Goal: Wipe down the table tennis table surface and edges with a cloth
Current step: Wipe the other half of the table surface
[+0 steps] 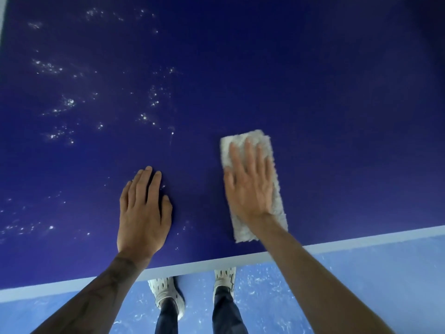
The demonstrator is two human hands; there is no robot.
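Both grips lie flat: right hand [250, 186] pressing the cloth [243, 141] on the desk [313, 92] (long axis running away from the near edge [361, 240]); white specks [67, 102] lie leftward, nearer the left hand [143, 213].

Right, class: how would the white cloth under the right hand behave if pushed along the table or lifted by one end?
The cloth looks fluffy and soft, so lifted by one end it would probably droop. It seems thin, so likely light. Pressed by the flat right hand it should slide over the smooth table, though its free end might bunch.
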